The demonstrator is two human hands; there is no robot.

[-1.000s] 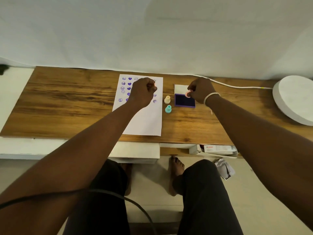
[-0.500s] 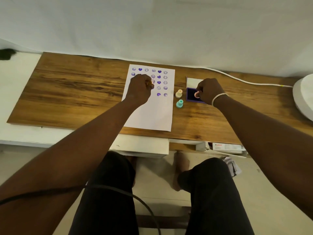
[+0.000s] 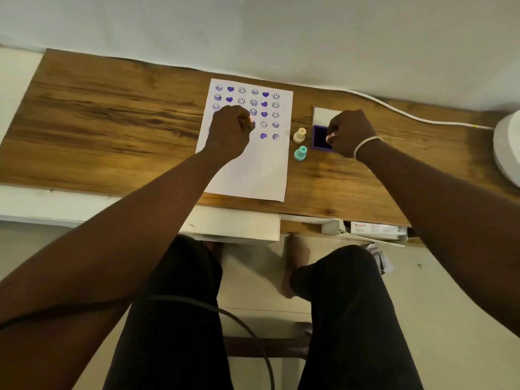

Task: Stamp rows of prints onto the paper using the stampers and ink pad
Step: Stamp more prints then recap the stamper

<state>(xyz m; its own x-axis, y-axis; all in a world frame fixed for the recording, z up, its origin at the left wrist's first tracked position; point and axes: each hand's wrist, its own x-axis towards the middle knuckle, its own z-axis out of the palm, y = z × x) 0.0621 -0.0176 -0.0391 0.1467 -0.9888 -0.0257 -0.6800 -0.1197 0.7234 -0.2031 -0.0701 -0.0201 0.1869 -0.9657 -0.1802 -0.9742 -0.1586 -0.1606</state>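
Observation:
A white paper (image 3: pixel 247 170) lies on the wooden table (image 3: pixel 112 125), with rows of purple smiley and heart prints across its upper half. My left hand (image 3: pixel 229 129) is closed around an orange stamper (image 3: pixel 250 121) and holds it down on the paper among the prints. My right hand (image 3: pixel 349 132) grips a pink stamper (image 3: pixel 329 136) and holds it on the purple ink pad (image 3: pixel 319 136), whose open white lid (image 3: pixel 323 115) lies behind it. A cream stamper (image 3: pixel 299 135) and a teal stamper (image 3: pixel 300 153) stand between paper and pad.
A white cable (image 3: pixel 408 114) runs along the table's back edge toward a round white object (image 3: pixel 506 153) at the right edge. A white cloth wall rises behind the table. A shelf with boxes (image 3: pixel 374 229) sits under the table's front right.
My head moved closer and lower, so the view shifted. My left hand came down onto the paper with its stamper. My right hand stays at the ink pad.

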